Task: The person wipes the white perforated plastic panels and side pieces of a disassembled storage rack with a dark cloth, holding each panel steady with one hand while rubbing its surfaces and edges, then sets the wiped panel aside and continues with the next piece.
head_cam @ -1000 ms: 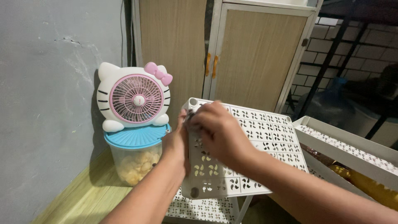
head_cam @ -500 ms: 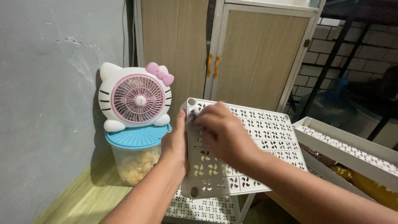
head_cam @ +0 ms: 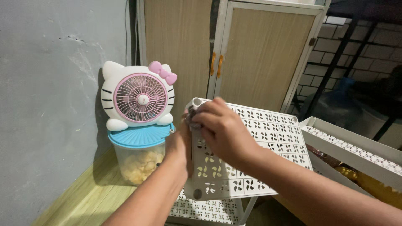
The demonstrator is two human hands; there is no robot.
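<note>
- The right hand (head_cam: 224, 129) had its fingers (head_cam: 209, 112) curled and pressed together over a small dark object (head_cam: 190, 114), pinching it against the upper left corner of the shelf panel; what the object was could not be told.
- The left hand (head_cam: 179, 146) lay along the left edge of the same panel, thumb up near the corner; its fingers were hidden behind the panel, so their state could not be told.
- The white perforated plastic shelf panel (head_cam: 255, 146) was held tilted, its upper end toward the cabinet, with round corner sockets visible at its upper left and lower left corners.
- A second perforated panel (head_cam: 205, 211) lay flat below the held one.
- A white shelf tray (head_cam: 347, 144) with a perforated rim stood to the right, near the held panel.
- A cat-shaped fan (head_cam: 140, 97) in white and pink, with a pink bow, sat on the blue lid of a clear plastic jar (head_cam: 140, 161) containing pale snack pieces, left of the hands and against the grey wall (head_cam: 46, 104).
- A wood-grain cabinet (head_cam: 251, 54) with orange handles stood behind the panel.
</note>
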